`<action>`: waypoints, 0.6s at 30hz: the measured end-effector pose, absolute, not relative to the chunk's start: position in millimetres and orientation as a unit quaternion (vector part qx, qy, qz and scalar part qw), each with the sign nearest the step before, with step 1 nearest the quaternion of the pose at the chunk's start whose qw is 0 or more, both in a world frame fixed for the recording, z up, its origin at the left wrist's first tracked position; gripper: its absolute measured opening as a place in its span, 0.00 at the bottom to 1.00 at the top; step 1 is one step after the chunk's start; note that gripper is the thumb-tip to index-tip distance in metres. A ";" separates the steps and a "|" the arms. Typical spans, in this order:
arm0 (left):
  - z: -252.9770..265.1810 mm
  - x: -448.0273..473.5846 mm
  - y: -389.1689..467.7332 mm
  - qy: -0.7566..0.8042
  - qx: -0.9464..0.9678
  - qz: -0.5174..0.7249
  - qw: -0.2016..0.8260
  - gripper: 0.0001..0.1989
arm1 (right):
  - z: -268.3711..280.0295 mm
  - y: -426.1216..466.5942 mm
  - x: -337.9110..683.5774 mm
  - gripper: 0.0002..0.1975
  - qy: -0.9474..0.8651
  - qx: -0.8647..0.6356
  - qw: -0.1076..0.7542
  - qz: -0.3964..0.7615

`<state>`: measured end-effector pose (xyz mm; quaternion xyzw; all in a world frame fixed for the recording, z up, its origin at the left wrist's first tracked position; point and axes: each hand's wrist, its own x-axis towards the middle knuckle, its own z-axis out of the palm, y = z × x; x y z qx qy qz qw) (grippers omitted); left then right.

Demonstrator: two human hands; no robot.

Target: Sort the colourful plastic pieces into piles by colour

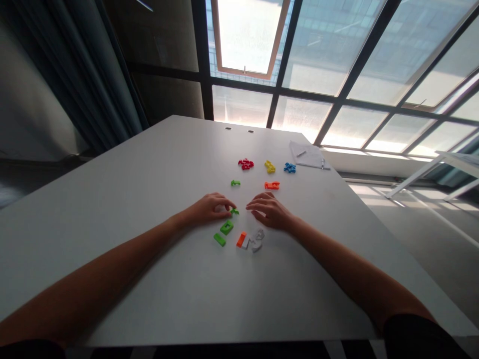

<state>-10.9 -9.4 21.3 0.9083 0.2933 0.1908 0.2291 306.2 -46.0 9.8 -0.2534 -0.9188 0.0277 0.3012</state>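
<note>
My left hand [211, 207] has its thumb and forefinger closed on a small green plastic piece [235, 211] at the table's middle. Opposite it, my right hand [272, 211] hovers or rests with fingers stretched out and nothing in them. A green piece with a square hole [226, 227] and a green block [219, 239] lie just below the left hand. Nearer to me, between the hands, are an orange block [241, 239] and several white pieces [256, 246]. Beyond the hands lie another small green piece [235, 183] and a cluster of orange pieces [272, 185].
Farther back on the white table [149, 169] are red pieces [246, 164], yellow pieces [270, 166] and blue pieces [289, 168]. A clear bag or sheet [309, 155] lies by the right edge. Large windows stand behind the table.
</note>
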 end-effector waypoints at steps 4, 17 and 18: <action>8.4 6.8 -13.3 0.347 0.891 0.227 0.188 0.21 | 13.0 -48.6 298.2 0.14 -0.928 -0.257 0.267 0.036; 12.7 -1.5 3.3 0.419 0.867 0.265 0.041 0.25 | 16.4 -30.9 302.9 0.13 -0.923 -0.312 0.226 -0.017; 12.9 -2.5 10.1 0.428 0.868 0.252 0.035 0.26 | 16.6 -26.5 303.1 0.13 -0.919 -0.327 0.219 -0.023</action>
